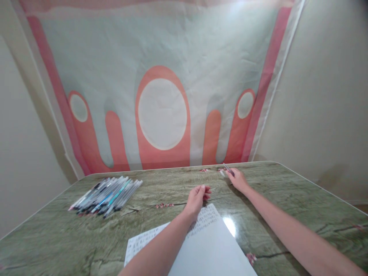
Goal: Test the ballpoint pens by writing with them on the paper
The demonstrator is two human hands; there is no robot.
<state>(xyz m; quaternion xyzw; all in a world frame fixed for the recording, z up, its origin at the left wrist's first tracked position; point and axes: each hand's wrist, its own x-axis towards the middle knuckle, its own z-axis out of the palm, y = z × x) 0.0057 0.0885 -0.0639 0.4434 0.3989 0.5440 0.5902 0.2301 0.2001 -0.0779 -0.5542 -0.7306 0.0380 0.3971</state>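
A sheet of white paper [211, 249], part of an open notebook or a folded pair of pages, lies at the front with handwriting near its top. Over its upper edge rests my left hand [197, 198], its fingers curled in; whatever they may hold is hidden. Farther off to the right, my right hand [237, 180] is closed around a slim dark pen [229, 170], its end pointing up and left. Just beside those fingers is a small white piece [222, 173], too small to name.
A heap of pens [107, 195], mostly clear-barrelled with a few blue ones, lies on the left of the wood-patterned table [161, 188]. Behind the table's far edge hangs a pink and grey cloth [198, 50]. Walls stand on both sides.
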